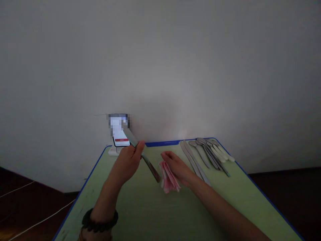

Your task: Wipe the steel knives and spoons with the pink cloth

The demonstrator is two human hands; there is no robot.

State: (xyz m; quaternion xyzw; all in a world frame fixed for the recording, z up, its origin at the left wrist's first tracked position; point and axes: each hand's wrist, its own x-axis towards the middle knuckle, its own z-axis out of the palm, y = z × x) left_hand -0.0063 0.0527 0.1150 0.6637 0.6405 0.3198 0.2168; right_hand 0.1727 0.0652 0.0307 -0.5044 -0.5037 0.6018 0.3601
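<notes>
My left hand is closed around the middle of a metal table knife. The knife slants, its blade up toward the phone and its handle end down toward the right. In my right hand is a bunched pink and white cloth, hanging below the fingers. Cloth and knife handle are close together; I cannot tell whether they touch. Beyond my right hand, two more table knives lie side by side on the table, partly hidden by my right forearm.
A lit phone stands on a white stand against the wall at the back left. Several spoons and some white-handled cutlery lie at the back right. The green table has a blue edge. A white cable runs along the floor at left.
</notes>
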